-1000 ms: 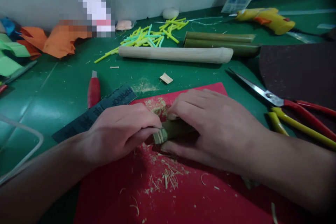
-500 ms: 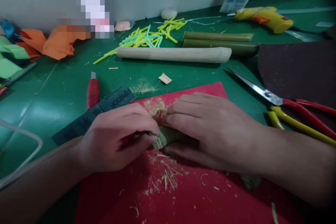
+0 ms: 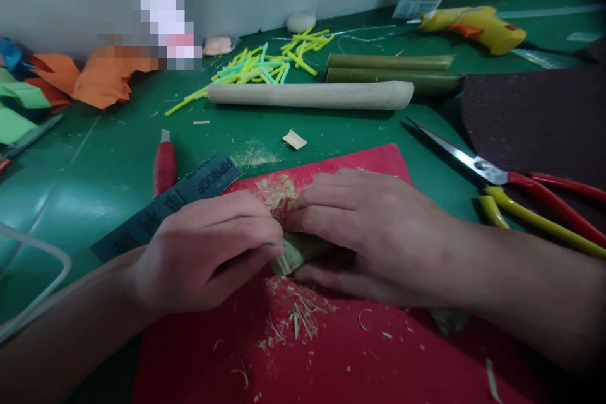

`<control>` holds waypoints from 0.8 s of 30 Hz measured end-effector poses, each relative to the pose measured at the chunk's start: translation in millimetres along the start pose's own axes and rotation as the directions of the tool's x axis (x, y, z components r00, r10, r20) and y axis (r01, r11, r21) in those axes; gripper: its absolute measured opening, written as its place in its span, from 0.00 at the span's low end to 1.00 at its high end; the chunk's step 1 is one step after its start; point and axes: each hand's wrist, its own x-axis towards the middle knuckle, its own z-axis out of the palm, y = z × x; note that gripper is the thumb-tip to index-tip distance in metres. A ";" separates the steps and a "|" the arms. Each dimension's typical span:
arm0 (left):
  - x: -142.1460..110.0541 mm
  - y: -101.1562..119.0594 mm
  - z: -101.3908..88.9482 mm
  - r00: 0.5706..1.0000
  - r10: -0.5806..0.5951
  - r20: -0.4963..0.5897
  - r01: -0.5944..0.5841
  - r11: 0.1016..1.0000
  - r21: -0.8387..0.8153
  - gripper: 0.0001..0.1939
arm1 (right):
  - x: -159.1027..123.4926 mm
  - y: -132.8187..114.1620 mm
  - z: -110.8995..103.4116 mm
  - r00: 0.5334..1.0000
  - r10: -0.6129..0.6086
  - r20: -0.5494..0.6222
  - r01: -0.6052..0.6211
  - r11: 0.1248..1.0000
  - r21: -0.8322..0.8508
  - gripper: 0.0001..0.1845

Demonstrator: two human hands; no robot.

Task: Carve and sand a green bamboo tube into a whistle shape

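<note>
Pale green and frayed at its near end, a bamboo piece [image 3: 303,251] lies over a red sheet [image 3: 369,353]. My right hand [image 3: 374,227] is wrapped over it from above, fingers in front and thumb below, hiding most of its length. A green part of what looks like the same piece shows beneath my right wrist. My left hand [image 3: 213,249] is closed in a pinch at the frayed end; whatever its fingers grip is hidden. Thin shavings [image 3: 303,315] and fine dust are scattered on the sheet around both hands.
A strip of sandpaper [image 3: 165,208] and a red-handled cutter [image 3: 165,164] lie left. Scissors [image 3: 483,167] and a yellow-handled tool [image 3: 544,221] are right. Behind are a pale bamboo stick [image 3: 307,95], green bamboo [image 3: 392,72], cut straws [image 3: 255,66] and a yellow glue gun [image 3: 473,28].
My left hand has rolled slightly, and the dark gap between its fingers has closed up. My right hand keeps its hold on the bamboo piece. The whole view has shifted a little.
</note>
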 end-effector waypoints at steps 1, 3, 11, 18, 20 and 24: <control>-0.4 0.3 -0.1 1.000 -0.001 -0.001 0.001 1.000 0.014 0.05 | 0.2 0.2 -0.4 1.000 -0.002 0.001 0.002 1.000 0.002 0.13; -1.1 0.9 -0.2 1.000 0.024 0.001 -0.024 0.999 0.033 0.06 | 0.4 0.4 -1.0 1.000 -0.006 0.003 0.006 1.000 0.001 0.12; 1.4 3.3 1.7 0.998 0.054 0.024 -0.055 0.998 0.038 0.07 | -0.1 0.1 -0.8 1.000 0.017 0.001 -0.017 0.998 0.053 0.11; -2.5 1.9 0.4 0.998 0.051 0.027 -0.053 0.997 0.055 0.07 | 0.0 -0.1 0.2 1.000 0.028 -0.005 -0.028 0.998 0.061 0.11; -2.9 2.5 0.0 0.997 0.068 0.032 -0.069 0.996 0.061 0.07 | 0.1 -0.2 0.2 0.999 0.042 0.002 -0.042 0.998 0.053 0.11; -0.8 3.7 0.5 0.998 0.055 0.009 -0.055 0.995 0.080 0.07 | 0.6 0.1 -0.6 0.999 0.036 -0.007 -0.036 0.998 0.047 0.11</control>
